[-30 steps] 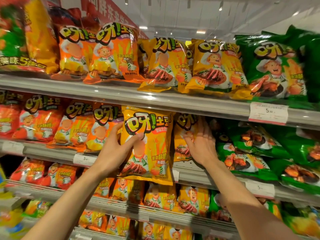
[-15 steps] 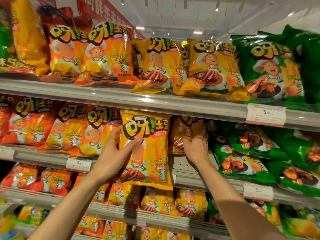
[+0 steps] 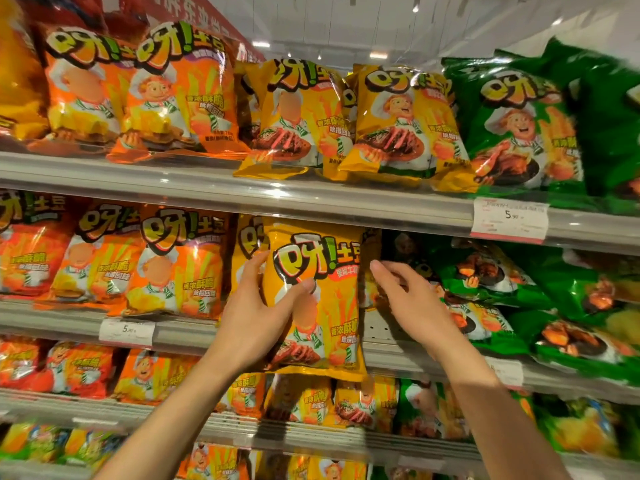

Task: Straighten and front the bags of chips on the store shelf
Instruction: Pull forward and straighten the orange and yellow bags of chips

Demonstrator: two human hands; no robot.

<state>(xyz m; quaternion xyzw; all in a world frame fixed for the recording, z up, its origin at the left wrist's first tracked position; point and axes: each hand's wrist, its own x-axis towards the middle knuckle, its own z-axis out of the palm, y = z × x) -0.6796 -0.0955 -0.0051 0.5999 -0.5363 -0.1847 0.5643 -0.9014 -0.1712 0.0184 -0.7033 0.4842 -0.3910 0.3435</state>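
A yellow chip bag (image 3: 325,306) stands upright at the front of the middle shelf (image 3: 194,332), its bottom hanging over the shelf edge. My left hand (image 3: 254,315) grips its left edge, thumb across the front and fingers behind. My right hand (image 3: 410,301) is just to the right of that bag, fingers loosely extended into the gap. They reach toward a second yellow bag (image 3: 370,247) set further back, which is mostly hidden. I cannot tell whether the fingertips touch it.
Orange bags (image 3: 173,268) fill the middle shelf to the left and green bags (image 3: 491,285) lie slumped to the right. The upper shelf (image 3: 311,199) holds orange, yellow and green bags. Price tags (image 3: 509,220) hang on the rails. More bags sit on the lower shelves.
My right hand has drawn back from the yellow bag deep in the shelf. My left hand keeps its hold on the front yellow bag, which now stands straighter under the upper shelf.
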